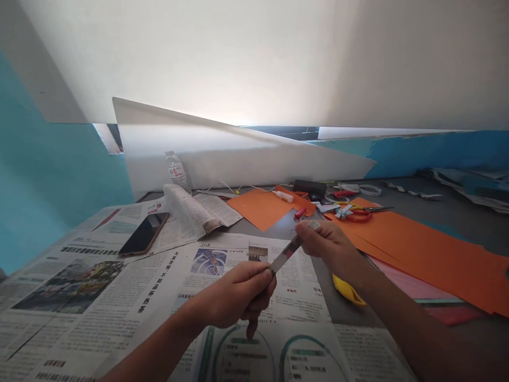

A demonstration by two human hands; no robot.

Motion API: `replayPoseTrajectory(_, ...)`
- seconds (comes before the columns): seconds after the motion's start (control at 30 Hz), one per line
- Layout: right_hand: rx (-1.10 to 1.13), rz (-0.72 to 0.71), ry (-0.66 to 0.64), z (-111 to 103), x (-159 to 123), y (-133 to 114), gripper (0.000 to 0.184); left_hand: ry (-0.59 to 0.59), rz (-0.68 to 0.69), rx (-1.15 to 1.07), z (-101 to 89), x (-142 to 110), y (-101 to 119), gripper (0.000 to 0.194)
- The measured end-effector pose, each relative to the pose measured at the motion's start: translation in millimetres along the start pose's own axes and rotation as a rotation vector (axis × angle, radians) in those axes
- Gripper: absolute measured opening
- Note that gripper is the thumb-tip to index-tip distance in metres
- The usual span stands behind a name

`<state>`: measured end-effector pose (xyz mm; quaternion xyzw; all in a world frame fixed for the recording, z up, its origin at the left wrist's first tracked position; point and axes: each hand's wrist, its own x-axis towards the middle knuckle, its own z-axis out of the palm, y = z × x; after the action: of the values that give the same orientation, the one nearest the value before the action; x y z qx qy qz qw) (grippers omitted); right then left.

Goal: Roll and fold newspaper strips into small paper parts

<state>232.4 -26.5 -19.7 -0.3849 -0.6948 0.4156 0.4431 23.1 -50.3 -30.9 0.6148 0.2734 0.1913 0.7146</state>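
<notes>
I hold a narrow, flat, shiny silver-grey strip (283, 260) at a slant between my two hands, raised over printed newspaper sheets (167, 329). My left hand (242, 292) grasps the lower end, thumb on top and the other fingers curled beneath, one finger pointing down. My right hand (328, 244) pinches the upper end between thumb and fingers. The strip's material and exact kind I cannot tell.

Well to the left of my left hand, a dark-screened phone (144, 234) lies on the newspaper. Beyond that hand stand a rumpled fold of newspaper (191, 212) and, behind it, a clear plastic bottle (177, 171) with a printed label.

Just beyond my right hand I note a small glossy red object (300, 214). Farther off, a small whitish tube (284, 196) rests on a flat orange sheet (254, 208). Scissors with red handles (360, 214) lie beyond and to the right of the same hand, near larger orange sheets (429, 254). Below my right wrist, a bright yellow object (348, 290), partly hidden by it, lies on the dark grey tabletop (338, 315).
</notes>
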Motion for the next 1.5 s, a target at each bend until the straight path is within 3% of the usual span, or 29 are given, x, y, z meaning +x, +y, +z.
replayPoseTrajectory(0.13,0.107,0.011,0.118,-30,8,8,0.058,0.057,-0.051,0.236,-7.9,-10,7,0.041)
replayPoseTrajectory(0.23,0.16,0.011,0.155,-41,10,10,0.055,0.042,-0.164,0.421,-28.2,-22,16,0.038)
replayPoseTrajectory(0.3,0.136,0.007,0.118,-38,10,9,0.054,0.058,-0.177,0.331,-42.5,-25,20,0.032)
replayPoseTrajectory(0.37,0.057,0.006,0.012,-28,8,5,0.055,0.191,-0.008,0.155,-47.7,-22,22,0.046)
replayPoseTrajectory(0.43,-0.042,0.01,-0.096,-14,7,-1,0.054,0.212,0.103,0.071,-39.1,-12,20,0.055)
replayPoseTrajectory(0.53,-0.173,0.03,-0.141,5,4,-10,0.052,0.155,0.054,0.132,-10.0,4,12,0.04)
replayPoseTrajectory(0.67,-0.228,0.064,0.037,18,3,-11,0.039,0.251,0.088,-0.032,13.9,13,2,0.037)
replayPoseTrajectory(0.8,-0.107,0.03,0.226,24,3,-8,0.023,0.258,0.104,-0.176,10.9,12,-1,0.033)
replayPoseTrajectory(0.97,-0.149,0.011,0.335,27,1,-7,0.016,0.193,0.098,-0.264,9.1,7,-1,0.029)
replayPoseTrajectory(1.17,-0.081,-0.006,0.37,26,3,-8,0.019,0.134,0.08,-0.266,9.3,0,0,0.03)
replayPoseTrajectory(1.33,-0.057,-0.079,0.439,33,-5,-14,0.013,0.202,0.07,-0.257,6.3,1,-1,0.02)
replayPoseTrajectory(1.5,-0.19,-0.246,0.385,36,-15,-12,0.005,0.273,0.05,-0.194,4.2,5,-6,0.028)
